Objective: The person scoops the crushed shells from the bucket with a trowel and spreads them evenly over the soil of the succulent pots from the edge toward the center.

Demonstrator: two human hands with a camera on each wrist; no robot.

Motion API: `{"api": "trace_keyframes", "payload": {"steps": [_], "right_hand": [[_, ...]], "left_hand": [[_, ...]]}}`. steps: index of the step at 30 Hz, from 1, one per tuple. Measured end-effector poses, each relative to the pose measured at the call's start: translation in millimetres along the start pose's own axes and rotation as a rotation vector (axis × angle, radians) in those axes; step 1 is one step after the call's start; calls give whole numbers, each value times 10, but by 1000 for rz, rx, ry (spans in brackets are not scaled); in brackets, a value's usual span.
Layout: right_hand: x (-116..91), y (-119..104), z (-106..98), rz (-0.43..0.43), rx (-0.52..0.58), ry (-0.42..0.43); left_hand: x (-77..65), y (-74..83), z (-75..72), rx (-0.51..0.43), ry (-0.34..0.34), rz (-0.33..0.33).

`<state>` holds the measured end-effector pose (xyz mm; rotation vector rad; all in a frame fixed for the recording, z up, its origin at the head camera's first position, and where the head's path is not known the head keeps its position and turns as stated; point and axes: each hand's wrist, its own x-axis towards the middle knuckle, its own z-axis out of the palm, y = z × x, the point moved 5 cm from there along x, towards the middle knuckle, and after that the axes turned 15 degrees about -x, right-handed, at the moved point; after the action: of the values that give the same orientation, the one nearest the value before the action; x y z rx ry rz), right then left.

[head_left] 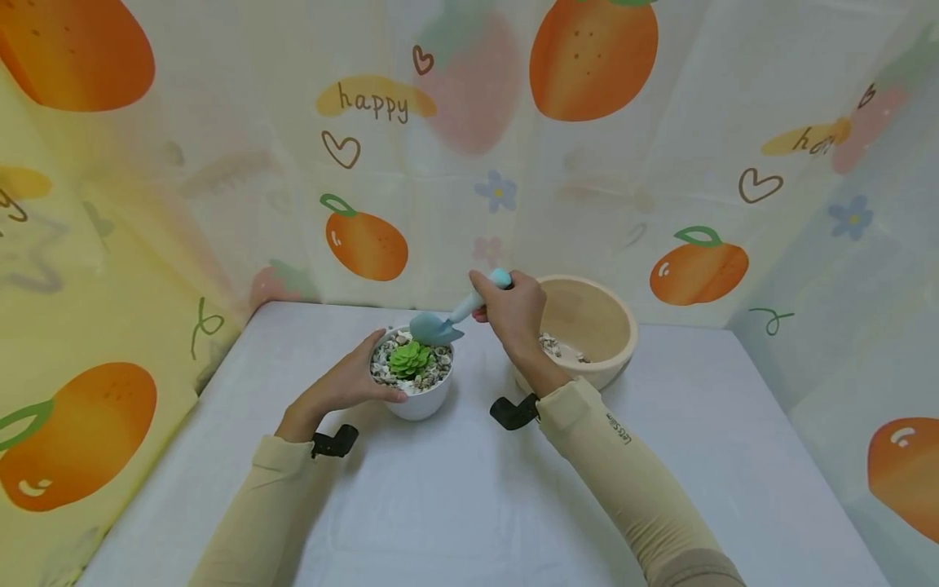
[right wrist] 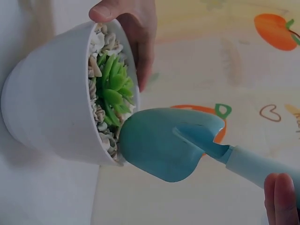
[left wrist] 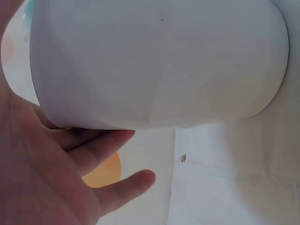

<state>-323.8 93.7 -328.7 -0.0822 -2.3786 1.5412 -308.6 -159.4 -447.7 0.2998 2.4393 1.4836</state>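
Note:
A white pot [head_left: 418, 406] stands on the table, holding a green succulent [head_left: 411, 359] ringed by small shells and pebbles [right wrist: 97, 112]. My left hand [head_left: 350, 381] grips the pot from its left side, thumb at the near rim and fingers round the far side. In the left wrist view the little finger sticks out away from the wall. A light-blue hand trowel [head_left: 433, 328] is held by its handle in my right hand [head_left: 519, 314]. Its blade tips down at the pot's far right rim, over the shells. No load shows on the blade's visible face in the right wrist view.
Behind my right hand stands a wide beige tub [head_left: 623, 334] with some shells [head_left: 550, 345] at its bottom. The white-covered table [head_left: 440, 505] meets a fruit-print curtain [head_left: 455, 220] at the back and sides. A small shell [left wrist: 183, 158] lies on the tabletop.

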Motion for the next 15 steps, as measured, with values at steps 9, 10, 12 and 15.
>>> {"api": "trace_keyframes", "payload": {"steps": [9, 10, 12, 15], "right_hand": [[-20, -10, -16, -3, 18, -12], [-19, -10, -18, -6, 20, -10], [-15, -8, -28, -10, 23, -4], [-8, -7, -39, -17, 28, -1]], "left_hand": [[-46, 10, -16, -36, -9, 24], [-49, 7, -14, -36, -2, 26], [-52, 6, -6, -39, 12, 27], [-48, 14, 9, -31, 20, 31]]}}
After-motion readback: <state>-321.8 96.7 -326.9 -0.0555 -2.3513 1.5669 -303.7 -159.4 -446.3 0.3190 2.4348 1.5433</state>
